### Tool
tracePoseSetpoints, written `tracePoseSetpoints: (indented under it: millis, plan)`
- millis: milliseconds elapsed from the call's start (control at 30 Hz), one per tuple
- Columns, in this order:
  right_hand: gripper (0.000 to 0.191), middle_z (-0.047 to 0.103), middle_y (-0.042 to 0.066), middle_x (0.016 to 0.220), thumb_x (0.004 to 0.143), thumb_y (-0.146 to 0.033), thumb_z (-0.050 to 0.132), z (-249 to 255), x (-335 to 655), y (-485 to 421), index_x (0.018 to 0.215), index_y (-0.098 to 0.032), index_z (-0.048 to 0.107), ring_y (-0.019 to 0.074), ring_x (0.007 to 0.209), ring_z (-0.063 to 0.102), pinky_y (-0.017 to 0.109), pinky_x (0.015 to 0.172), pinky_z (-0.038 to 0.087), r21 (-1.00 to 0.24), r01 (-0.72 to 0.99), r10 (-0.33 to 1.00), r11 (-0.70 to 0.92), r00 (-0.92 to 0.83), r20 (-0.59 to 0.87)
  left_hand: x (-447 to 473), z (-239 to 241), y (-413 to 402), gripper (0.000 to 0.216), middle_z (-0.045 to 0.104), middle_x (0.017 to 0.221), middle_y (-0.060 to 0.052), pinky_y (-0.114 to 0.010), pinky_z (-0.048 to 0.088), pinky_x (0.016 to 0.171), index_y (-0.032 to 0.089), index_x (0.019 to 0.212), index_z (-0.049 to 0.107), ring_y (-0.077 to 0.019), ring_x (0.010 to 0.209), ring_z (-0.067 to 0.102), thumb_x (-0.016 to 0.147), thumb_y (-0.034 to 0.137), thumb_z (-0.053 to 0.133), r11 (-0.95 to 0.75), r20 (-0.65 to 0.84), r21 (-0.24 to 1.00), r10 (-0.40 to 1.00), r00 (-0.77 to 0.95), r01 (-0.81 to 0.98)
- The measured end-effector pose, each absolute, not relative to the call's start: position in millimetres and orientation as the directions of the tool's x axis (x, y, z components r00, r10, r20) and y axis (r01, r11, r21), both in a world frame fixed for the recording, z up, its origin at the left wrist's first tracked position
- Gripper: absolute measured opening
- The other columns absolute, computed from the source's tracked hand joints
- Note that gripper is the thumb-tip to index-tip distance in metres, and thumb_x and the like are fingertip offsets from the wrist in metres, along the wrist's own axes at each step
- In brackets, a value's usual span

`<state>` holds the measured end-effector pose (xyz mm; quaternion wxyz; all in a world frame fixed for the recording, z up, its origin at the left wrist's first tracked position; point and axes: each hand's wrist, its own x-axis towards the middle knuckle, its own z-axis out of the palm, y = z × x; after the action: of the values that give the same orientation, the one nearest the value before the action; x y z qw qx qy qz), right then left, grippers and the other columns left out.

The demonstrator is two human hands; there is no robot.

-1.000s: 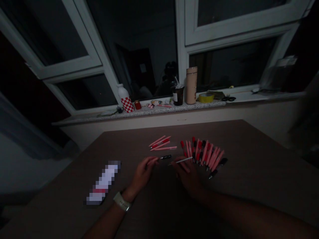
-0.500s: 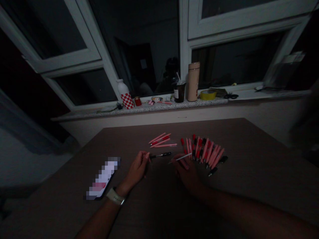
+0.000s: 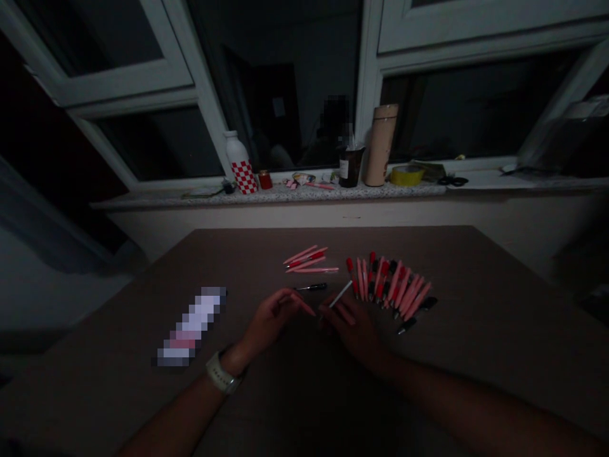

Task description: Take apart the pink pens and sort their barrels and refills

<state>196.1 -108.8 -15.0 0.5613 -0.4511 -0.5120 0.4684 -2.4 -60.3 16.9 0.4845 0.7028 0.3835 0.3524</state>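
My left hand (image 3: 272, 317), with a pale watch on its wrist, pinches a slim pink pen part (image 3: 304, 304) that points toward my right hand. My right hand (image 3: 354, 327) is closed around a thin whitish pen refill (image 3: 341, 292), tilted up to the right, and a pink pen barrel (image 3: 345, 313). Both hands are close together over the table, and dim light blurs the fingertips. Just beyond my left fingers lies a black pen (image 3: 316, 287). Several pink and red pens (image 3: 307, 259) form a small group behind it.
A fanned row of pink, red and black pens (image 3: 392, 282) lies right of my hands. On the left of the table (image 3: 252, 254) rests a lit phone (image 3: 193, 327). The windowsill holds a checkered bottle (image 3: 242, 165), a dark cup (image 3: 351, 168), a tan flask (image 3: 381, 146) and yellow tape (image 3: 406, 176).
My left hand has moved right toward my right hand, and the pink part in it now shows. The refill in my right hand has tilted more upright. The view has shifted slightly.
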Motion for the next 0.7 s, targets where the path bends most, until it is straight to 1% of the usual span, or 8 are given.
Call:
tracePoseSetpoints:
  millis: [167, 300, 400, 467, 533, 567, 633, 700]
  plan:
    - [0.027, 0.068, 0.000, 0.071, 0.087, -0.047, 0.063, -13, 197, -112, 0.093, -0.021, 0.067, 0.0163, 0.061, 0.064, 0.026, 0.056, 0.048, -0.991, 0.019, 0.986, 0.136, -0.101, 0.133, 3, 20, -63, 0.022, 0.072, 0.091, -0.006, -0.030, 0.054, 0.075, 0.018, 0.094, 0.066, -0.0191, 0.084, 0.067, 0.087, 0.038, 0.063, -0.297, 0.164, 0.924, 0.878, 0.450, 0.242]
    - [0.025, 0.068, 0.000, 0.074, 0.089, -0.044, 0.062, -14, 198, -113, 0.094, -0.020, 0.067, 0.0155, 0.065, 0.065, 0.025, 0.060, 0.049, -0.979, 0.089, 0.972, 0.182, -0.165, 0.166, 1, 20, -63, 0.022, 0.072, 0.091, -0.005, -0.029, 0.053, 0.077, 0.017, 0.094, 0.067, -0.0179, 0.085, 0.067, 0.088, 0.038, 0.063, -0.364, 0.180, 0.890, 0.834, 0.522, 0.274]
    - [0.026, 0.067, 0.000, 0.071, 0.089, -0.045, 0.061, -18, 198, -112, 0.094, -0.021, 0.066, 0.0151, 0.062, 0.064, 0.024, 0.058, 0.048, -0.978, 0.115, 0.976, 0.173, -0.155, 0.155, -4, 21, -59, 0.024, 0.072, 0.096, -0.005, -0.028, 0.052, 0.080, 0.018, 0.098, 0.067, -0.0178, 0.089, 0.066, 0.089, 0.039, 0.061, -0.415, 0.188, 0.850, 0.814, 0.549, 0.325]
    - [0.027, 0.066, -0.001, 0.069, 0.089, -0.047, 0.061, -19, 198, -111, 0.093, -0.021, 0.065, 0.0149, 0.058, 0.062, 0.024, 0.055, 0.047, -0.982, 0.121, 0.983, 0.148, -0.130, 0.132, -10, 24, -54, 0.027, 0.071, 0.097, -0.004, -0.027, 0.051, 0.076, 0.019, 0.104, 0.065, -0.0175, 0.087, 0.066, 0.090, 0.041, 0.059, -0.437, 0.205, 0.811, 0.835, 0.511, 0.388]
    - [0.027, 0.065, -0.001, 0.066, 0.088, -0.048, 0.061, -20, 197, -111, 0.091, -0.021, 0.064, 0.0151, 0.057, 0.061, 0.024, 0.054, 0.046, -0.983, 0.121, 0.986, 0.139, -0.109, 0.126, -18, 26, -47, 0.029, 0.070, 0.087, -0.003, -0.025, 0.047, 0.065, 0.019, 0.102, 0.065, -0.0161, 0.075, 0.063, 0.093, 0.044, 0.053, -0.442, 0.200, 0.732, 0.867, 0.456, 0.519]
    - [0.027, 0.064, -0.001, 0.064, 0.088, -0.048, 0.062, -20, 197, -111, 0.091, -0.021, 0.064, 0.0151, 0.056, 0.061, 0.024, 0.054, 0.046, -0.984, 0.115, 0.987, 0.139, -0.099, 0.128, -23, 27, -43, 0.030, 0.067, 0.080, -0.002, -0.025, 0.044, 0.061, 0.019, 0.097, 0.065, -0.0158, 0.070, 0.061, 0.093, 0.046, 0.051, -0.451, 0.202, 0.663, 0.877, 0.437, 0.598]
    - [0.027, 0.063, -0.002, 0.062, 0.087, -0.047, 0.062, -21, 197, -111, 0.091, -0.021, 0.063, 0.0151, 0.056, 0.060, 0.024, 0.054, 0.046, -0.985, 0.098, 0.988, 0.141, -0.082, 0.134, -33, 27, -37, 0.032, 0.065, 0.077, -0.003, -0.026, 0.039, 0.060, 0.019, 0.085, 0.064, -0.0170, 0.070, 0.059, 0.092, 0.047, 0.052, -0.473, 0.227, 0.497, 0.880, 0.417, 0.728]
    - [0.027, 0.063, -0.002, 0.063, 0.086, -0.047, 0.063, -21, 196, -111, 0.091, -0.021, 0.063, 0.0149, 0.056, 0.060, 0.024, 0.053, 0.046, -0.986, 0.083, 0.989, 0.142, -0.064, 0.137, -41, 25, -33, 0.034, 0.064, 0.077, -0.004, -0.027, 0.037, 0.061, 0.019, 0.079, 0.062, -0.0185, 0.071, 0.058, 0.091, 0.049, 0.053, -0.462, 0.218, 0.392, 0.887, 0.407, 0.796]
